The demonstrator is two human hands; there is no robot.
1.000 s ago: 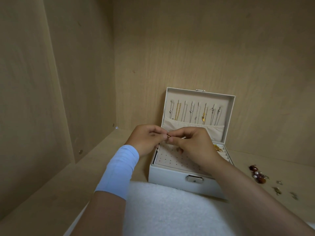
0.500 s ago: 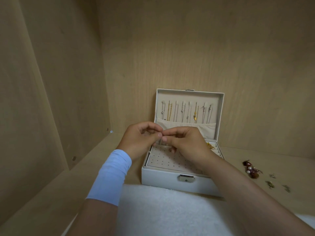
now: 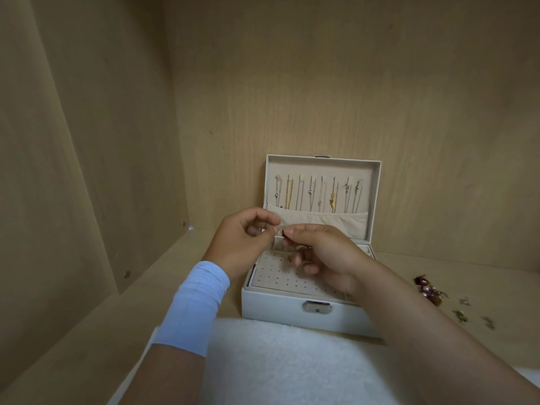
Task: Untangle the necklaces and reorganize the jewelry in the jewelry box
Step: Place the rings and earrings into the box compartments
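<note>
A white jewelry box (image 3: 280,309) stands open on the wooden shelf. Several silver and gold necklaces (image 3: 318,194) hang in a row inside its upright lid. A beige perforated earring tray (image 3: 277,276) fills the left of the base. Above that tray, my left hand (image 3: 242,244) and my right hand (image 3: 327,255) meet fingertip to fingertip. Both pinch one small piece of jewelry (image 3: 281,231) between them; it is too small to tell what it is. My right hand hides the right part of the base.
A white fluffy towel (image 3: 292,363) lies in front of the box. On the shelf to the right lie a cluster of dark red and pearl beads (image 3: 428,289) and a few small loose pieces (image 3: 473,315). Wooden walls close in at left and behind.
Both hands have stayed together over the tray, still pinching the small piece. The view has shifted slightly; my right fingers have spread a little lower.
</note>
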